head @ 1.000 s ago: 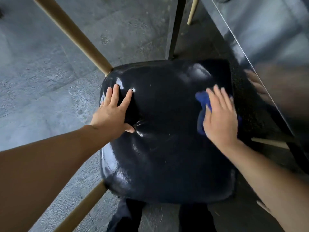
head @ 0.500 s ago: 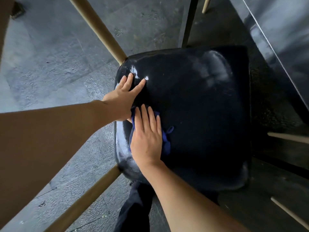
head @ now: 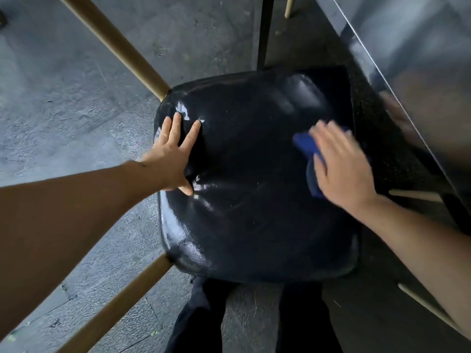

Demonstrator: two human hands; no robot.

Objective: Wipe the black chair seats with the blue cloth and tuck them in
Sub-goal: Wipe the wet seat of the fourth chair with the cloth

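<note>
You see a dim scene under cool daylight from the left. Glare streaks the glossy black seat (head: 254,179). Your right hand (head: 341,171) and the blue cloth (head: 305,146) blur; edges bow from wide-angle distortion.

No text, label, brand, number or sign can be read anywhere in this view.

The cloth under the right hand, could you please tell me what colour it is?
Blue; the cloth shows best in the head view, on the black seat.
</note>
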